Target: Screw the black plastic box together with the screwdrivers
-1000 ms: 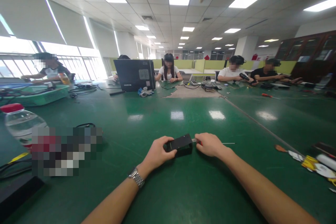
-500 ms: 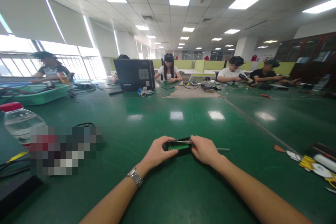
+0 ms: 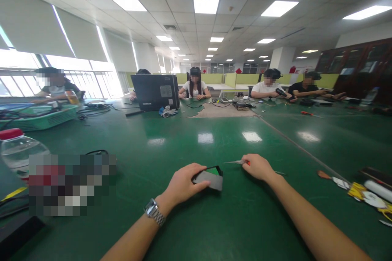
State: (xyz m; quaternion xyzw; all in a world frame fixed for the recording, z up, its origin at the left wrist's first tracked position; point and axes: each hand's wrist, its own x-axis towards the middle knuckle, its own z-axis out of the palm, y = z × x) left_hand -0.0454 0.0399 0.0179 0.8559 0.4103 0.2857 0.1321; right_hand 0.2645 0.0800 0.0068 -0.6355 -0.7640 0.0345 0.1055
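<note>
My left hand (image 3: pixel 183 183) grips a small black box (image 3: pixel 210 177) by its left end and holds it tilted on the green table (image 3: pixel 214 220), with a green circuit board showing inside at its far edge. My right hand (image 3: pixel 257 166) is closed around a thin screwdriver (image 3: pixel 234 162) with a red handle. The metal tip points left, just above and to the right of the box, and does not touch it. A metal watch sits on my left wrist.
A water bottle (image 3: pixel 18 151) with a red cap stands at the left, beside black cables. Tools and yellow packaging (image 3: pixel 364 191) lie at the right. Further off stand a laptop (image 3: pixel 155 91) and a green basket (image 3: pixel 39 116). Several people sit around the far side.
My right hand has drawn away to the right with the screwdriver. My left hand has tipped the box over, so a flat grey face now shows.
</note>
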